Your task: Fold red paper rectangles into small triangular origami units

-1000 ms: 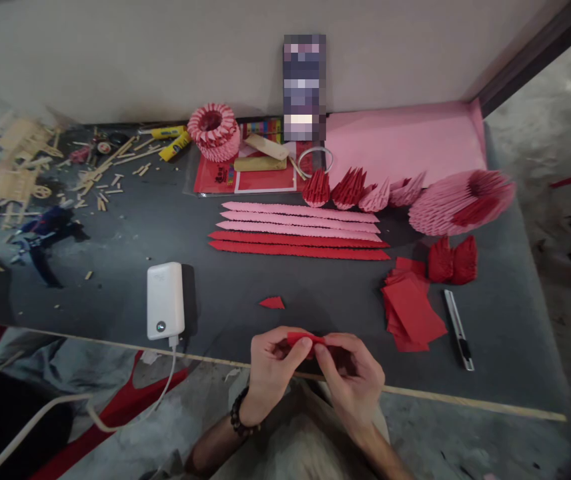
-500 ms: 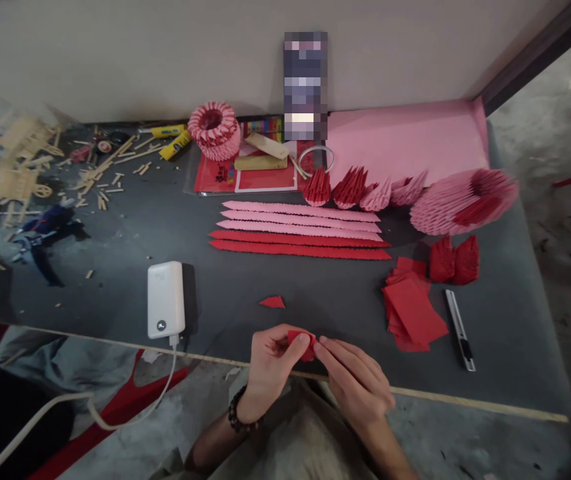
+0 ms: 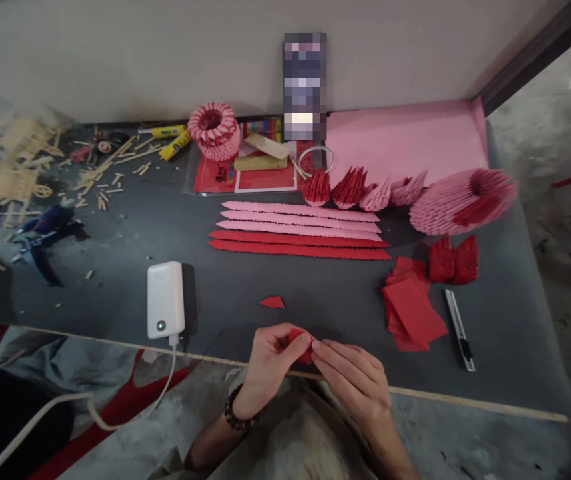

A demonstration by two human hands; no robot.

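A small piece of red paper (image 3: 296, 335) is pinched between both hands near the table's front edge. My left hand (image 3: 271, 355) has its thumb pressed on top of the paper. From the other side, my right hand (image 3: 353, 377) closes its fingertips on the paper's right edge; the fingers partly cover it. Just beyond the hands lies a small pointed red folded piece (image 3: 272, 303). To the right is a loose stack of red paper rectangles (image 3: 413, 310), with a utility knife (image 3: 459, 330) beside it.
Pink and red strips of interlocked folded paper (image 3: 300, 230) lie across the middle. Behind them stand a pink-and-red paper vase shape (image 3: 214, 130) and a phone (image 3: 305, 87). A white power bank (image 3: 165, 300) with a cable sits left. Wooden scraps (image 3: 110, 170) and pliers (image 3: 40, 247) lie farther left.
Both hands have shifted very slightly, with the right hand's fingers moving a little to the left on the red paper. The things on the table stay where they were.
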